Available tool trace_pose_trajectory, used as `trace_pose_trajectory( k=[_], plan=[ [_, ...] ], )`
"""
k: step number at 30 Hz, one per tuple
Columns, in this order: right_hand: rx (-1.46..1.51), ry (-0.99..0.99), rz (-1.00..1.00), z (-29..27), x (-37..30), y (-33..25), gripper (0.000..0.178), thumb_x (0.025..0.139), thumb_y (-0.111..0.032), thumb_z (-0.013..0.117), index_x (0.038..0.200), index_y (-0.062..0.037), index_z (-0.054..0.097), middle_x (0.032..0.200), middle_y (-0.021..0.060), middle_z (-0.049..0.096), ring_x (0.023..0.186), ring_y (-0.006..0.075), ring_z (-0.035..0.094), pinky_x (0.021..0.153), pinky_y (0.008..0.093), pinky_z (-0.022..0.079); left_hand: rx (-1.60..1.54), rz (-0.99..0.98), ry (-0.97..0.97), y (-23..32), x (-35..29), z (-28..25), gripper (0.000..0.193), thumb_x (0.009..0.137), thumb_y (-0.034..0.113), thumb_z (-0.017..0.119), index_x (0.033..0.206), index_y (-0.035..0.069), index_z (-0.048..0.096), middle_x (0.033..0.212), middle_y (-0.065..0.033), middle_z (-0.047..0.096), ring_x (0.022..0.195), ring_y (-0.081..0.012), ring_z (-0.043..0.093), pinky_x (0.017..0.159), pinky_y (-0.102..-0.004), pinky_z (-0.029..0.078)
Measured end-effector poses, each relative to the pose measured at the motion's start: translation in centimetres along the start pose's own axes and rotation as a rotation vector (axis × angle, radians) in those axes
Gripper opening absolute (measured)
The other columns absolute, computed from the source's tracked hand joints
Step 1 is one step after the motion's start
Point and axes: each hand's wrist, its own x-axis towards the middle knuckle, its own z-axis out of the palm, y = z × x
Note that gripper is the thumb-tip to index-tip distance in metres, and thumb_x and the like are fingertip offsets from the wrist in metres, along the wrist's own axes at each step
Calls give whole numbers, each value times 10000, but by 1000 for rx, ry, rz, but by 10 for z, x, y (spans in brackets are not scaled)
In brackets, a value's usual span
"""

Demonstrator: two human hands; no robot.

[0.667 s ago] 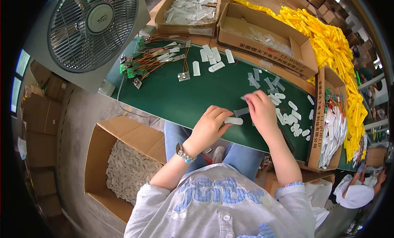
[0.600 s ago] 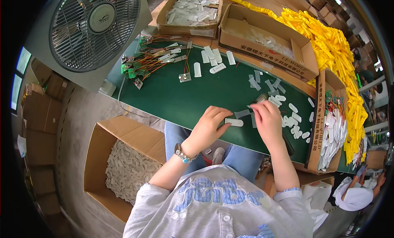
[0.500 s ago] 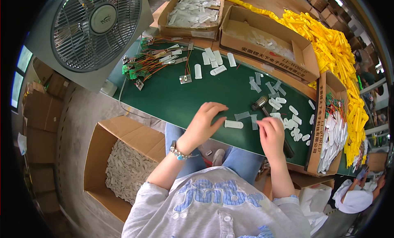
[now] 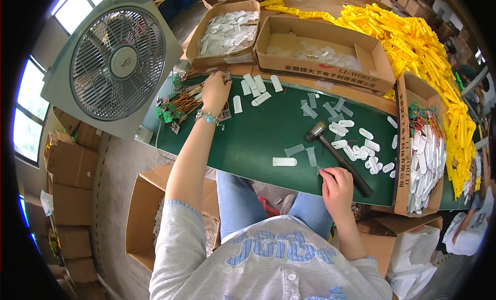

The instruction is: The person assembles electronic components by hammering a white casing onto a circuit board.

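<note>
My left hand (image 4: 215, 96) reaches over the right side of a pile of wired circuit boards (image 4: 178, 103) at the back left of the green table. Its fingers are bent together among the wires, and what they pinch is hidden. Low on the table's front edge, my right hand (image 4: 338, 190) has thumb and forefinger pressed together, with a small greyish clear bit at the tips that is too small to name. Beside it lie a clear plastic strip (image 4: 311, 156), another clear strip (image 4: 294, 149) and a white oblong plastic case (image 4: 284, 161).
A black-handled hammer (image 4: 341, 160) lies among several small white cases (image 4: 366, 133). Cardboard boxes (image 4: 325, 75) line the far edge, and one with white wired pieces (image 4: 426, 165) stands at right. Yellow parts (image 4: 408, 47) heap behind. A fan (image 4: 124, 62) stands at far left.
My left hand has gone from the white case at the front to the wired boards at the back left. My right hand stays near the front edge, fingertips pressed together. The view has shifted.
</note>
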Motion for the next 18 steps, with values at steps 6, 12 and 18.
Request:
trace_pose_trajectory(
  k=[6,12,18],
  plan=[
    [-12,39,6,-1,-2,-2,288,709,19,689,992,-37,695,1001,59,631,947,263,613,816,408,480,172,-41,-5,2,18,17,250,855,261,726,1009,76,659,1013,-148,681,970,-356,656,786,-481,543],
    [4,44,9,-3,1,-4,269,716,13,683,982,-26,691,985,58,636,940,256,614,808,403,477,194,-37,-24,-14,21,6,240,859,285,716,965,70,702,959,-141,701,928,-332,665,780,-444,530],
    [-1,45,13,-2,0,-3,258,724,12,683,979,-28,690,982,58,635,940,257,613,806,405,475,197,16,41,-18,16,1,319,842,376,727,937,72,712,936,-127,701,907,-328,670,762,-437,531]
  ],
)
